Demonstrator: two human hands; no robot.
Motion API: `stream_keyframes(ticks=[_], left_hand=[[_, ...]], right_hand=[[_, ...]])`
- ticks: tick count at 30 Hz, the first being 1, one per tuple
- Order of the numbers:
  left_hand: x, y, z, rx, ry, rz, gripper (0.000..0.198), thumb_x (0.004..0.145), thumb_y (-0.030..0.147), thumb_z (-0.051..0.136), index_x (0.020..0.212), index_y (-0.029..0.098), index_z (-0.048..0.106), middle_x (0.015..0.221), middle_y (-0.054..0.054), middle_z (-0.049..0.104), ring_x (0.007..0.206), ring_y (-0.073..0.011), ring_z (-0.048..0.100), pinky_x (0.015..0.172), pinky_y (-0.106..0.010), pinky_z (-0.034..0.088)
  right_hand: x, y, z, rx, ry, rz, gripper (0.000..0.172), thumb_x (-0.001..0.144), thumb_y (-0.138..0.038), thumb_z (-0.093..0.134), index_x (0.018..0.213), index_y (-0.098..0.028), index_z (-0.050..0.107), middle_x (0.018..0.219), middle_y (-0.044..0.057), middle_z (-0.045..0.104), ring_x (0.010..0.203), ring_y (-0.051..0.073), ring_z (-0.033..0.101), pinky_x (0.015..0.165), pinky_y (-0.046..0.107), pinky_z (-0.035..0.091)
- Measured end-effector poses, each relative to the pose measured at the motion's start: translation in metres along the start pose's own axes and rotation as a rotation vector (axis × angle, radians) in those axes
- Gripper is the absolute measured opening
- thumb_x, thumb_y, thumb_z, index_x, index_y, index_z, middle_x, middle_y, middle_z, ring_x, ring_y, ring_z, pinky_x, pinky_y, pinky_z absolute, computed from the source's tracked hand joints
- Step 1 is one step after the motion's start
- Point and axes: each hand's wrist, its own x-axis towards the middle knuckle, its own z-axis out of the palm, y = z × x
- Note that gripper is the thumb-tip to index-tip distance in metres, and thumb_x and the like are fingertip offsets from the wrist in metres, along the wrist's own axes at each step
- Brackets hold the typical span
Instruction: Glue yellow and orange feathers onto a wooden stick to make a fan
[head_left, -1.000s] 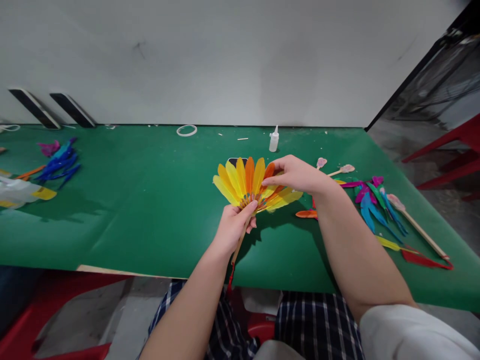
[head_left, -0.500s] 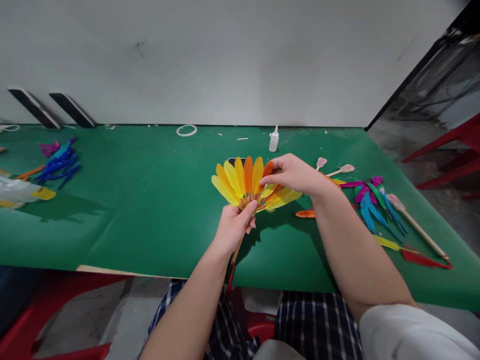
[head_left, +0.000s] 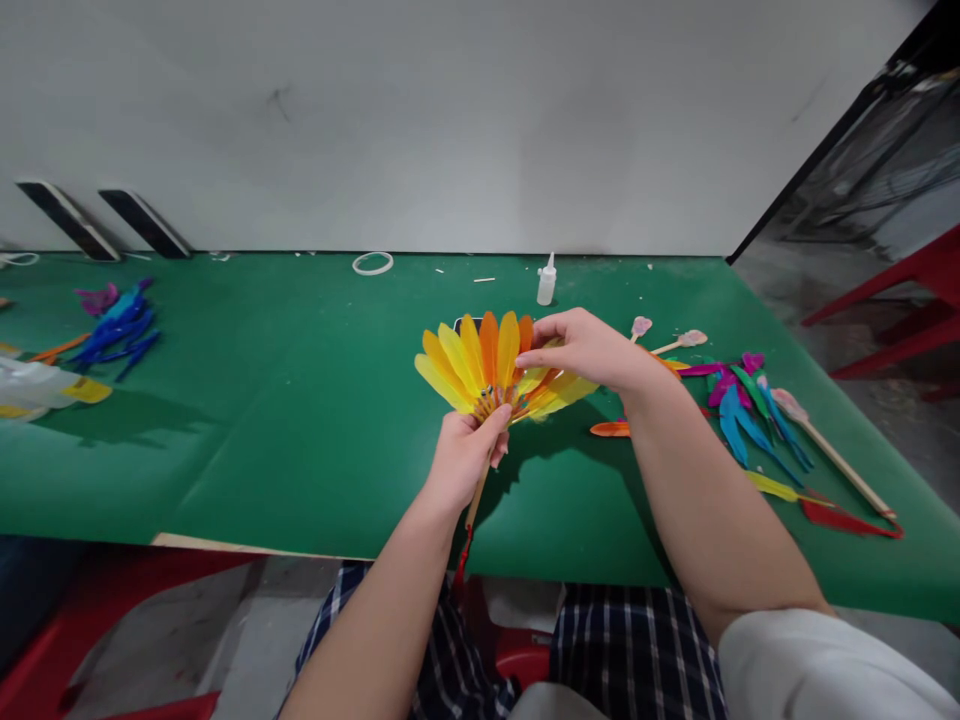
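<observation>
A feather fan (head_left: 466, 360) of yellow and orange feathers spreads upward over the table. My left hand (head_left: 465, 455) is closed around its base, thumb laid across the front where the quills meet. Below that hand the wooden handle (head_left: 478, 500) slants down, and a red tassel (head_left: 460, 570) hangs from its end. At the fan's right side my right hand (head_left: 581, 345) pinches an orange feather (head_left: 525, 335) between thumb and fingers; the fingertips are partly hidden. Behind the fan, a dark phone-like object (head_left: 459, 325) is mostly covered.
Loose coloured feathers (head_left: 739, 410) and wooden sticks with pale heads (head_left: 832, 450) lie on the right. A small dropper bottle (head_left: 547, 283) stands at the back, right of a white ring (head_left: 373, 263). Blue feathers (head_left: 116, 335) and a white-gloved hand (head_left: 37, 385) are on the left.
The fan has tilted and shifted slightly to the left. My right hand has moved a little left with it; both hands keep their grip.
</observation>
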Motion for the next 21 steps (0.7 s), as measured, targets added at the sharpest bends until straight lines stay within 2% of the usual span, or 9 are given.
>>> stream_keyframes(ticks=[9, 16, 21], left_hand=[[-0.0014, 0.0019, 0.0004, 0.004, -0.042, -0.013, 0.034, 0.072, 0.035, 0.063, 0.050, 0.012, 0.049, 0.041, 0.004, 0.044, 0.034, -0.0030, 0.037, 0.036, -0.017, 0.025], [-0.0011, 0.0013, 0.0003, -0.046, -0.064, -0.024, 0.030, 0.070, 0.032, 0.066, 0.053, 0.013, 0.049, 0.042, 0.005, 0.043, 0.034, -0.0026, 0.036, 0.035, -0.017, 0.024], [-0.0010, 0.0017, 0.0005, -0.073, -0.071, -0.029, 0.027, 0.071, 0.031, 0.065, 0.056, 0.013, 0.051, 0.041, 0.006, 0.043, 0.033, -0.0026, 0.036, 0.034, -0.017, 0.023]], right_hand=[[0.0004, -0.0002, -0.0014, -0.169, -0.004, -0.006, 0.025, 0.067, -0.039, 0.060, 0.070, -0.014, 0.063, 0.067, 0.001, 0.061, 0.061, 0.011, 0.052, 0.055, 0.023, 0.039], [-0.0008, -0.0008, -0.0013, -0.049, 0.003, -0.006, 0.020, 0.066, -0.034, 0.062, 0.069, -0.014, 0.063, 0.068, 0.000, 0.063, 0.062, 0.012, 0.055, 0.058, 0.023, 0.042], [-0.0011, 0.0018, -0.0011, 0.006, -0.006, -0.005, 0.019, 0.067, -0.033, 0.061, 0.075, -0.016, 0.065, 0.076, 0.001, 0.067, 0.069, 0.014, 0.060, 0.062, 0.025, 0.046]])
